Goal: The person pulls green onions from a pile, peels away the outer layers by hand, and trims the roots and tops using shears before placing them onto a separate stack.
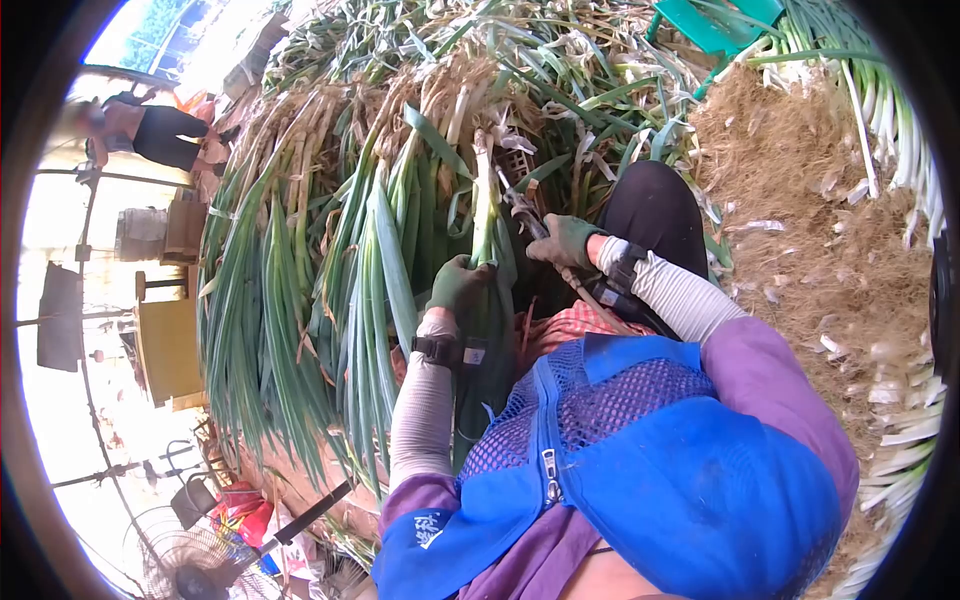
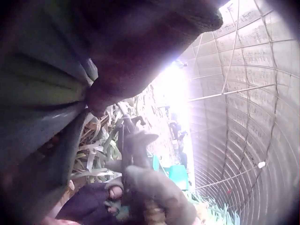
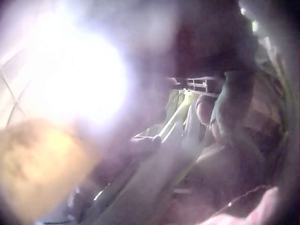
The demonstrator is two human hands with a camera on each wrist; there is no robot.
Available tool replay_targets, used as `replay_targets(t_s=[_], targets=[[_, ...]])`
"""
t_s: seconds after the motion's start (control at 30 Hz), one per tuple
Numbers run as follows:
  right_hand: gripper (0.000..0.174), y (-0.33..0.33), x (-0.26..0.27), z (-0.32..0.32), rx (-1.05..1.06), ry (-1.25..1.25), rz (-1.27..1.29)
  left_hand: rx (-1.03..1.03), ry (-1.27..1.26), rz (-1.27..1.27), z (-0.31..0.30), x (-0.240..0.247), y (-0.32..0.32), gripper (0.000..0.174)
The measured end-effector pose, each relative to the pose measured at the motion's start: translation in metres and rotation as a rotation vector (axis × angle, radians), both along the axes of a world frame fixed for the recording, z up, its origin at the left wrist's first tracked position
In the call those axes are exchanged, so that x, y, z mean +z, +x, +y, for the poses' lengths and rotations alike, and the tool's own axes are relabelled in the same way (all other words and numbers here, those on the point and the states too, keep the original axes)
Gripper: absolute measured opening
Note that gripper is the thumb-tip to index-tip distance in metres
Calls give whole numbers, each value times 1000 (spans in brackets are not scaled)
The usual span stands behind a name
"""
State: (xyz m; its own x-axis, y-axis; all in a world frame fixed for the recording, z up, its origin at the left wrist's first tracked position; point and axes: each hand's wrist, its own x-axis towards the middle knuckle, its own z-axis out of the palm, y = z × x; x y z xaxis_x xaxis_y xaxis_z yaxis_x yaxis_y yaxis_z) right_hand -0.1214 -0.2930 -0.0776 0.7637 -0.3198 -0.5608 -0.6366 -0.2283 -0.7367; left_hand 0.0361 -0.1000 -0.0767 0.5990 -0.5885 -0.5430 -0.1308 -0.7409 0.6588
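My left hand [image 1: 460,285], in a dark green glove, grips a large green onion [image 1: 484,205] where its pale stalk turns to leaves. The root end points away from me; long green leaves [image 2: 42,89] fan out beside the hand in the left wrist view. My right hand [image 1: 565,243], gloved too, holds an air blow gun [image 1: 522,210] with a thin nozzle. That nozzle lies just right of the stalk, angled toward its root end. From the gun's grip a hose [image 1: 590,292] runs back toward my lap. Glare and blur cover much of the right wrist view, where the pale stalk [image 3: 176,117] shows.
Unpeeled green onions [image 1: 290,250] lie heaped at left. Roots and peelings [image 1: 800,230] cover the ground at right, with cleaned white stalks [image 1: 905,150] beyond. A green plastic stool [image 1: 715,25] stands at the back. A fan [image 1: 190,560] is at lower left; another person [image 1: 165,135] is farther off.
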Motion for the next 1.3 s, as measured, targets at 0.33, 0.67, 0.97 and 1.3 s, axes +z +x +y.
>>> replay_targets(t_s=[0.33, 0.67, 0.97, 1.3], targets=[[56, -78, 58, 33, 318, -173, 8, -66, 65, -93, -9, -11, 17, 40], [53, -32, 30, 35, 152, -253, 75, -166, 189, -380, -17, 20, -16, 48], [53, -45, 41, 44, 217, -253, 59, -212, 216, -435, -17, 13, -16, 51], [32, 53, 18, -5, 135, -218, 178, -189, 198, -431, -16, 13, -18, 52]])
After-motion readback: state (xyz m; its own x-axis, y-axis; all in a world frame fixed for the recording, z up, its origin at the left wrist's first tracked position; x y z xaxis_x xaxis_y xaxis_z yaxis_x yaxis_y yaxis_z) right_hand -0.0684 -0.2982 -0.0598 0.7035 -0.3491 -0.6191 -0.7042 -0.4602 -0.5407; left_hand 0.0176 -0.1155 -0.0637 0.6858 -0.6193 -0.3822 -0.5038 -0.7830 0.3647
